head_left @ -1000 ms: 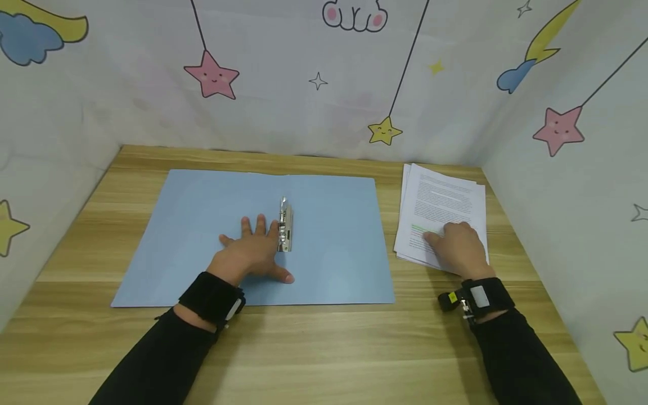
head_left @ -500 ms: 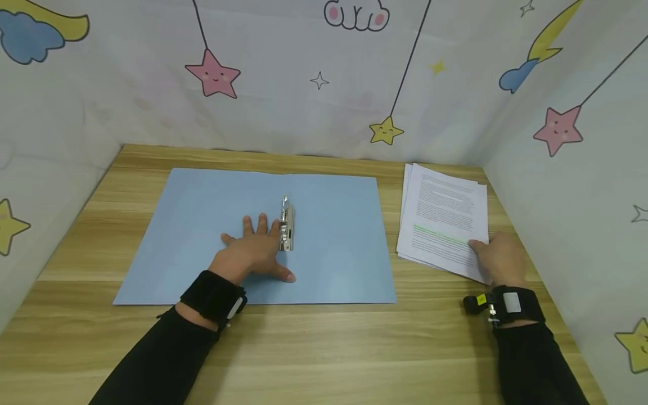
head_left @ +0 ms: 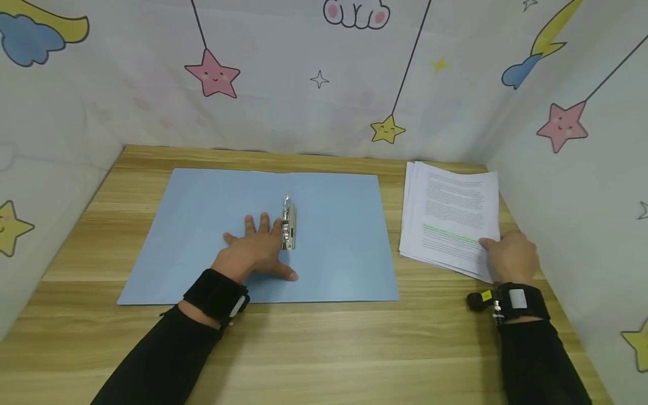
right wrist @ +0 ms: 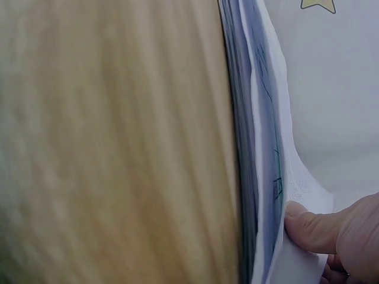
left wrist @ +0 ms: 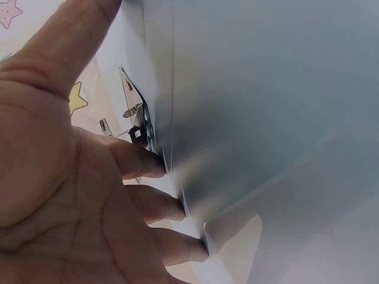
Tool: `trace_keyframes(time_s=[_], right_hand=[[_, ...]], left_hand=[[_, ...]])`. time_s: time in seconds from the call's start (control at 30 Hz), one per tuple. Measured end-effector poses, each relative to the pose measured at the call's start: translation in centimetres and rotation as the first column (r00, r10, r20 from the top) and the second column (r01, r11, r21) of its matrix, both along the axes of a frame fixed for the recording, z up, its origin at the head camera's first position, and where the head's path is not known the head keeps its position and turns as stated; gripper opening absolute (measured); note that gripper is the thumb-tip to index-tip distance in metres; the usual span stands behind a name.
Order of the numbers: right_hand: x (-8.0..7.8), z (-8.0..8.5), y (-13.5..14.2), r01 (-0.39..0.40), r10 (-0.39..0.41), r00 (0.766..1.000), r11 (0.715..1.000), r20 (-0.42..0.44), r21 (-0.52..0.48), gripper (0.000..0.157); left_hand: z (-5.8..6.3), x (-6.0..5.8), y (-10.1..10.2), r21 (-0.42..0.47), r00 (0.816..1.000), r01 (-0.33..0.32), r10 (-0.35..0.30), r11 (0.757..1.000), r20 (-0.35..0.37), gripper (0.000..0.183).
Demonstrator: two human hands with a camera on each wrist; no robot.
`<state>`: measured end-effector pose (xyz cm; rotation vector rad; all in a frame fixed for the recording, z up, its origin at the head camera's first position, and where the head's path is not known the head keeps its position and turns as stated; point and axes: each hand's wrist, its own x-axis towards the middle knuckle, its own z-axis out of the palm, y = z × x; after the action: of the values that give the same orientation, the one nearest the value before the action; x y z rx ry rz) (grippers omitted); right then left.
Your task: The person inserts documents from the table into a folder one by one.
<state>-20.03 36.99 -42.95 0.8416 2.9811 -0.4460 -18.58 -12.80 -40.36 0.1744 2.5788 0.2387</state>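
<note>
A blue folder [head_left: 339, 236] lies spread flat on the table, a metal clip [head_left: 288, 225] along its middle. My left hand [head_left: 250, 253] rests on the folder with fingers spread, the fingertips beside the clip. In the left wrist view, the fingertips of the left hand [left wrist: 77, 195] touch the folder's surface. To the right lies a stack of printed paper [head_left: 412, 225]. My right hand [head_left: 513, 256] pinches the right edge of the top paper [head_left: 455, 208], which bears a green highlighted line. In the right wrist view the thumb [right wrist: 314, 228] presses on the lifted paper and the fingers are behind it.
The wooden table [head_left: 354, 349] meets a patterned cloth wall [head_left: 283, 112] at the back. Another cloth wall [head_left: 572, 185] stands close on the right, near the right hand.
My right hand has moved from the top of the stack to its right edge and taken hold there. The top paper has shifted slightly right. The left hand stays on the folder.
</note>
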Motion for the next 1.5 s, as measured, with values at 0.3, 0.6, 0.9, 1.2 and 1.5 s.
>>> trace_keyframes(time_s=[0.3, 0.6, 0.9, 1.2, 1.5], right_hand=[[0.9, 1.9, -0.1, -0.022, 0.019, 0.991, 1.0, -0.132, -0.02, 0.054], [2.4, 4.2, -1.8, 0.079, -0.166, 0.933, 0.96, -0.32, -0.269, 0.053], [2.4, 3.6, -10.5, 0.01, -0.253, 0.895, 0.835, -0.366, -0.551, 0.048], [2.7, -0.1, -17.9, -0.166, -0.002, 0.964, 0.774, -0.264, -0.611, 0.04], [2.6, -1.7, -19.2, -0.237, 0.131, 0.965, 0.81, -0.228, -0.536, 0.031]], left_hand=[[-0.2, 0.1, -0.1, -0.011, 1.0, -0.004, 0.004, 1.0, -0.003, 0.134], [-0.3, 0.3, 0.1, -0.007, 1.0, 0.0, -0.001, 1.0, -0.032, 0.133], [-0.4, 0.5, 0.3, 0.008, 0.996, 0.035, -0.034, 0.999, -0.078, 0.132], [-1.5, 0.1, 1.0, -0.004, 0.991, 0.046, -0.046, 0.999, -0.128, 0.136], [-0.4, -0.7, -1.0, -0.008, 0.986, 0.106, -0.106, 0.994, -0.131, 0.122]])
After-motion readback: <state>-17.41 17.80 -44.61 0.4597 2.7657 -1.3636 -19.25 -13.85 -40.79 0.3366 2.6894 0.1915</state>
